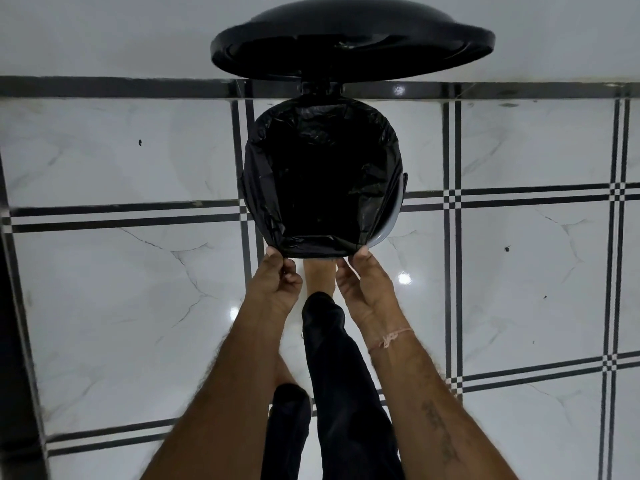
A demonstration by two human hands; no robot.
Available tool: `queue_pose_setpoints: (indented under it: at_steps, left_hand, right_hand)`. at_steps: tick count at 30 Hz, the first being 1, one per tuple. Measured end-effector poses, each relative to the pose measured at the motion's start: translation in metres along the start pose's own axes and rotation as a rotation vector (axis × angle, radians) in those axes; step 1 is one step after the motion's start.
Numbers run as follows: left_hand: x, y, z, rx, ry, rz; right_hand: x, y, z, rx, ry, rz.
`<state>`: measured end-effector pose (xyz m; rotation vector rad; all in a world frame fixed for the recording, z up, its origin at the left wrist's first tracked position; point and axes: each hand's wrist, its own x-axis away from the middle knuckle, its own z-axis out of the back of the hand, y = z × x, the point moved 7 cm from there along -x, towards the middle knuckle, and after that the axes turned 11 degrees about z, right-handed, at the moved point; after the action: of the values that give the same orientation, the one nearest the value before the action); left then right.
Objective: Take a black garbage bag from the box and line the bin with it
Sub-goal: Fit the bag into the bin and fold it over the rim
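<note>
The head camera looked straight down on a round pedal bin (390, 223) that stood on a white marble-pattern tile floor (519, 258) with black double lines. The black lid (353, 39) of the bin stood open, tilted back toward the wall side at the top of the view.

A black garbage bag (322, 174) was already inside the bin. Its mouth was spread open and folded over the rim almost all the way around. Only on the right side a narrow strip of the grey bin wall showed beside the plastic, so there the bag did not cover the rim fully.

Both hands were at the near edge of the bin, close together but not touching each other. The left hand (277, 282) pinched the folded edge of the bag between thumb and curled fingers, at the near-left part of the rim. The right hand (363, 282) held the same edge at the near-right part; its fingers were closed on the plastic, though the exact contact was partly hidden under the fold, so it possibly pressed more than pinched. The piece of bag between the two hands was stretched flat along the rim, directly above the fingertips.

A thin pink thread bracelet (391, 339) was on the right wrist. Between the forearms a bare foot (320, 275) below a black trouser leg (343, 375) reached to the base of the bin.
</note>
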<state>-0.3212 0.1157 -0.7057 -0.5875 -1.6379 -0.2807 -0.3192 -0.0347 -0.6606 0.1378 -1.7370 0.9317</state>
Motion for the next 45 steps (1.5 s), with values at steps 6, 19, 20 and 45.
queue_pose_setpoints:
  at_steps: [6, 19, 20, 45]
  left_hand:
    - [-0.009, -0.004, -0.008, 0.082, -0.068, -0.014]
    - [-0.022, -0.001, -0.01, -0.007, -0.076, 0.012]
    - [-0.021, -0.002, -0.01, -0.022, -0.069, 0.013]
    - [0.003, 0.02, -0.009, -0.134, 0.12, -0.226]
  right_hand:
    - [-0.014, 0.013, 0.007, -0.228, -0.075, 0.085]
    - [-0.036, 0.035, 0.008, -0.471, 0.086, -0.115]
    - [-0.036, 0.035, 0.006, -0.497, 0.105, -0.138]
    - [-0.027, -0.076, 0.002, 0.73, 0.246, 0.761]
